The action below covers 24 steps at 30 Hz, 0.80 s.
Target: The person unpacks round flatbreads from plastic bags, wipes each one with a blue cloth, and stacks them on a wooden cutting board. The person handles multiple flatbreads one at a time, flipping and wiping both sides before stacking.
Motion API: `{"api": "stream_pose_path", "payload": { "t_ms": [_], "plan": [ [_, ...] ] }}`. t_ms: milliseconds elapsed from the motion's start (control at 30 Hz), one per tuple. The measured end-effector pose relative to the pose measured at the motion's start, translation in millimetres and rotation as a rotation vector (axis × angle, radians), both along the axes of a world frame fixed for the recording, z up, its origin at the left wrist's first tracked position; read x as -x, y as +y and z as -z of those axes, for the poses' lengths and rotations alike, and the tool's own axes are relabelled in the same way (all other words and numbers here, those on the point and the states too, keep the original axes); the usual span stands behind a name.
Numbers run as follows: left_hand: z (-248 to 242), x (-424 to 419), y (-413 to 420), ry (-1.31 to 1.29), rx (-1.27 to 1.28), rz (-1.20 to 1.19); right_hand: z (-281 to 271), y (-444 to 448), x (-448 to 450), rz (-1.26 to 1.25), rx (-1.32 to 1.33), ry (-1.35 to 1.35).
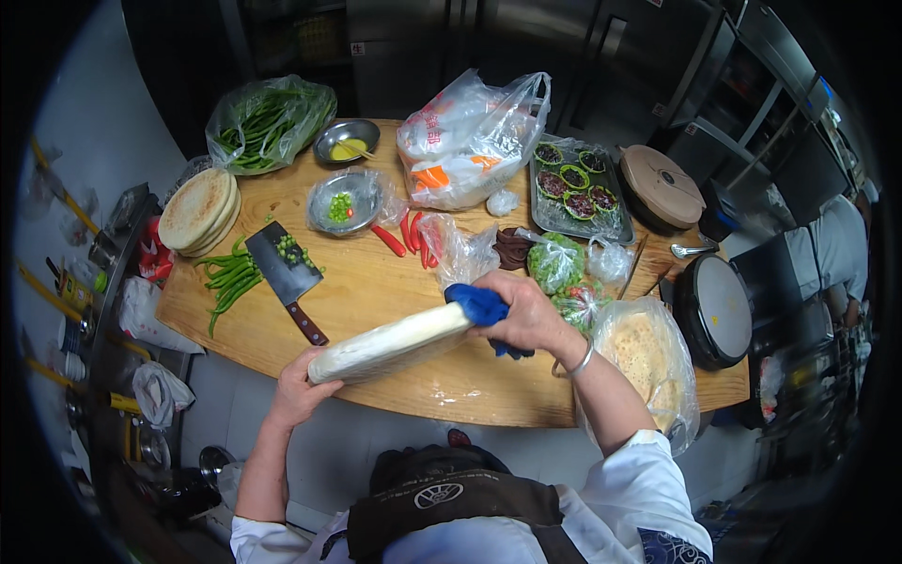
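A thick white cutting board (391, 345) is tilted up on its side over the wooden table (451, 395). My left hand (301, 389) grips its left end, thumb toward me. At the other end my right hand (525, 310) presses a crumpled blue cloth (479, 304) against the board's edge and holds both. Just beyond my left hand lies a cleaver (285, 271), its wooden handle toward me and chopped green pepper on the blade. Whole green chili peppers (231, 278) are to its left. A clear plastic bag (461, 250) and red chilies (389, 241) lie behind the board.
Stacked flatbreads (197, 211), bagged green peppers (271, 123) and metal bowls (345, 141) stand at left and back. A large plastic bag (472, 148), a tray of cups (581, 187), a round electric pan (715, 310) and bagged flatbread (641, 359) occupy the right. Another person (835, 247) stands farther right.
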<state>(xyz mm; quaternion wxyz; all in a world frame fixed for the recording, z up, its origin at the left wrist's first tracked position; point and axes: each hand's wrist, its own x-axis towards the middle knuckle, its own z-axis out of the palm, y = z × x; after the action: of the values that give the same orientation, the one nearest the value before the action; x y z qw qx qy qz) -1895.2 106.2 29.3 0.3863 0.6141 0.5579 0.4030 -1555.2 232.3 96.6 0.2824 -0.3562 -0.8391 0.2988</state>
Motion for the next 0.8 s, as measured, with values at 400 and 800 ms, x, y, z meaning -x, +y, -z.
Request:
{"api": "stream_pose_path", "payload": {
  "t_ms": [400, 800],
  "plan": [
    [-70, -74, 0, 0.394, -0.285, 0.012, -42, -78, 92, -0.068, -0.72, -0.23],
    [-44, -21, 1, 0.246, -0.173, -0.07, 86, 3, -8, 0.024, 0.455, 0.245]
  ]
}}
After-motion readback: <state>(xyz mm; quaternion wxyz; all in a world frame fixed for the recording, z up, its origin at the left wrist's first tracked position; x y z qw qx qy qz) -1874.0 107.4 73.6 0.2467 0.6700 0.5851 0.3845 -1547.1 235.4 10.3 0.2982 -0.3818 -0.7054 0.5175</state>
